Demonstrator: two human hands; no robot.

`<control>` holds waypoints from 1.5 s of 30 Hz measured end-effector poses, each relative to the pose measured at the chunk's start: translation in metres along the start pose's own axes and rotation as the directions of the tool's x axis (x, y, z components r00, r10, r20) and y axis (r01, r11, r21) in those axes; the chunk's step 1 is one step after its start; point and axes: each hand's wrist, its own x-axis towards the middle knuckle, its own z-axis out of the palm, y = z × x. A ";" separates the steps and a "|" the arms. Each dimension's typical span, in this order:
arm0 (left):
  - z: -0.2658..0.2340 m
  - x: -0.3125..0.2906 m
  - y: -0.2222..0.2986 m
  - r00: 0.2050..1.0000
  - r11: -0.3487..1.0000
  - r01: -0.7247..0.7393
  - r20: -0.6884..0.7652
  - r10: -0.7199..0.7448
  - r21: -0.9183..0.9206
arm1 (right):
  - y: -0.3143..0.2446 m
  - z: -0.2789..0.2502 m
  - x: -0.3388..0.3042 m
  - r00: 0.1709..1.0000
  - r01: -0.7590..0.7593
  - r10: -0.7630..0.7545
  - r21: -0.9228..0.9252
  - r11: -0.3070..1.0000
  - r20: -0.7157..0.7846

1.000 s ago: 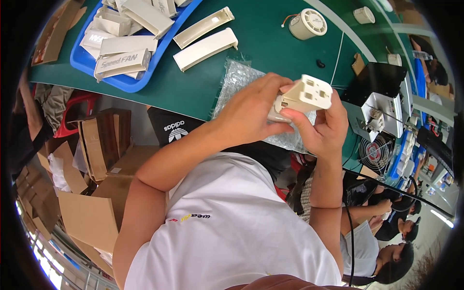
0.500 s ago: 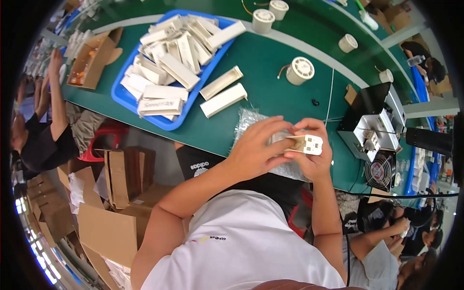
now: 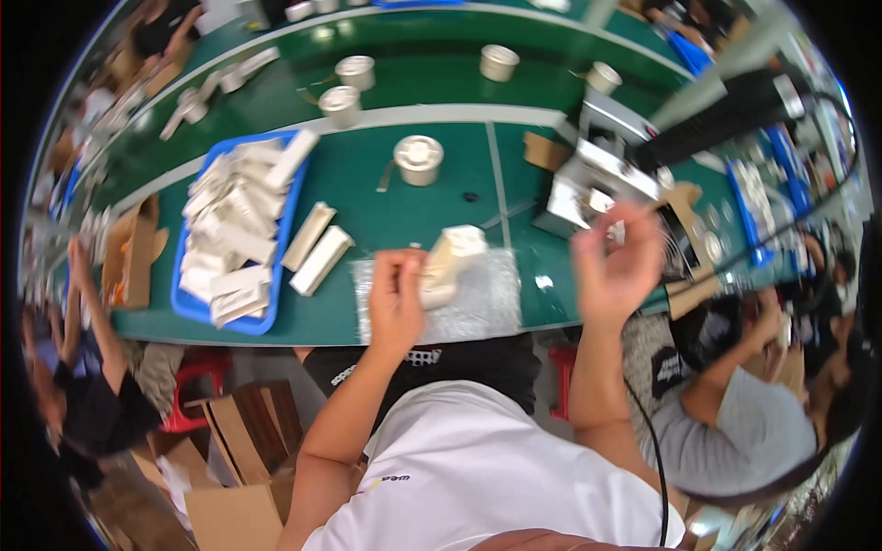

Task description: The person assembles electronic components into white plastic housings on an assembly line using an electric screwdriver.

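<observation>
Your left hand [image 3: 397, 298] pinched the pale casing [image 3: 452, 260] by its left side, keeping it tilted over the bubble wrap [image 3: 482, 312]. Your right hand [image 3: 614, 280] was apart from it, near the metal box [image 3: 606, 167], fingers partly curled; blur hid whether they pinched anything small. The step in hand looked like steadying the casing one-handed; the next move seemed to call for a firm left grip and a controlled right hand.
</observation>
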 end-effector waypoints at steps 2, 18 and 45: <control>0.004 0.001 0.003 1.000 0.997 -0.013 -0.025 0.014 0.070 | -0.018 -0.004 0.059 0.898 0.244 -0.285 -0.157 0.957 -0.337; 0.022 0.003 0.004 0.987 0.987 -0.153 0.067 0.149 0.056 | -0.054 -0.026 0.166 0.694 0.626 -0.720 -0.471 0.621 -0.026; 0.018 0.008 -0.013 0.954 0.954 -0.297 0.061 0.295 0.028 | -0.030 0.030 0.088 0.886 -0.348 -0.093 0.786 0.511 0.454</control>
